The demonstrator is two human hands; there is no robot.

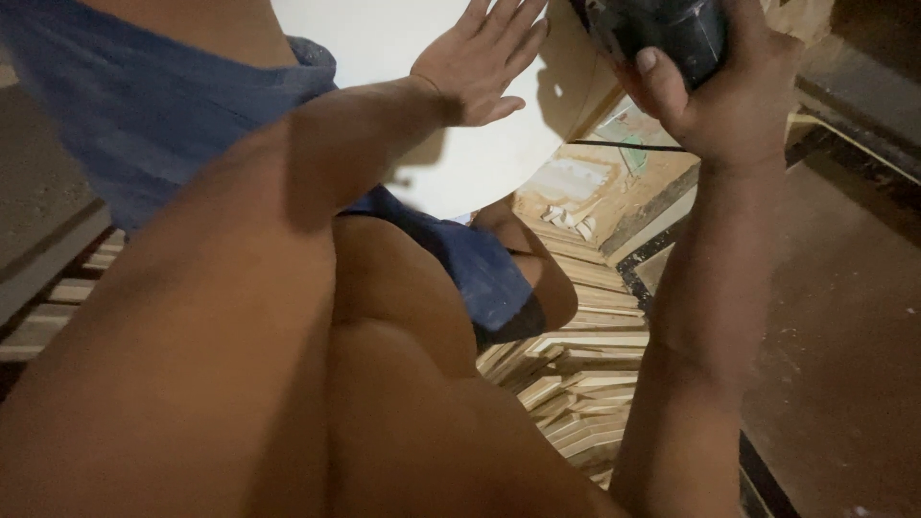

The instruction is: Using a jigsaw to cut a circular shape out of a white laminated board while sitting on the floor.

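Observation:
My left hand (477, 59) lies flat, fingers spread, on a white rounded board (480, 163) near the top middle of the head view. My right hand (729, 91) is at the top right, wrapped around a dark, rounded power tool (662, 34); only the tool's lower body shows, the rest is cut off by the frame's top edge. My bare forearms, knee and blue shorts (144, 105) fill the left and centre and hide much of the board and what lies under it.
A pile of several light wooden strips (585, 374) lies below the board at centre right. A dusty wooden work surface (595, 192) with small offcuts sits behind it. Brown floor (844, 317) stretches to the right.

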